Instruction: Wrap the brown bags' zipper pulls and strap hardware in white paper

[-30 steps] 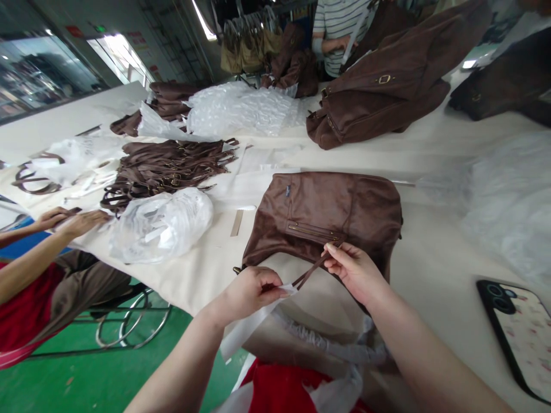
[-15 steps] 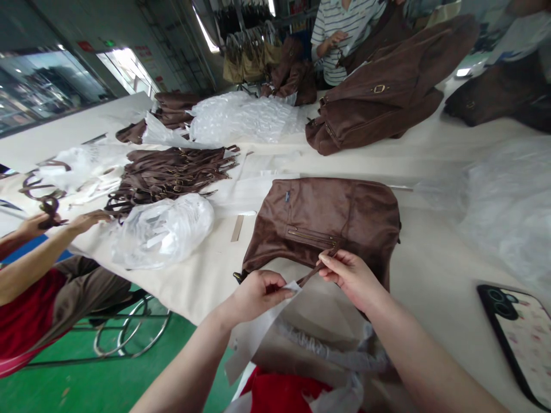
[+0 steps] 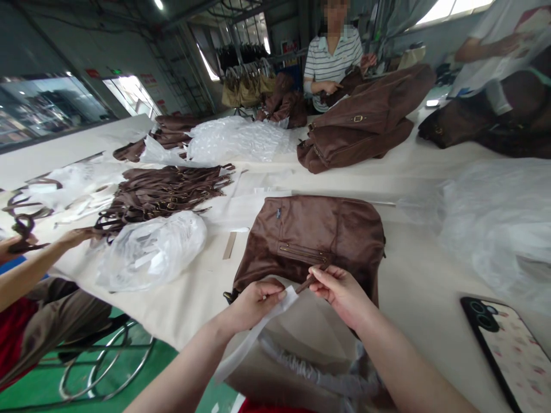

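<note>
A brown leather bag [image 3: 314, 223] lies flat on the table before me, its zipped pocket facing up. My left hand [image 3: 257, 301] pinches a long white paper strip [image 3: 252, 339], which hangs down toward my lap. Just below the pocket, my right hand [image 3: 340, 289] is closed on a narrow brown leather strap [image 3: 305, 283]. The strap's near end meets the white strip between my hands; whether the two are joined I cannot tell. Nearer my body, the bag's handle [image 3: 301, 367] is wrapped in crinkled greyish film.
Brown straps [image 3: 163, 192] lie heaped at left, behind a clear plastic bag [image 3: 157, 246]. A co-worker's hand [image 3: 81, 235] touches the heap. A phone [image 3: 508, 350] lies at right, near more plastic wrap [image 3: 508, 212]. Stacked brown bags [image 3: 361, 123] stand across the table, near a person in stripes [image 3: 333, 57].
My view has tilted up, so the table's things sit lower and further left. The white strip now hangs in a curve. Both my hands keep their pinch.
</note>
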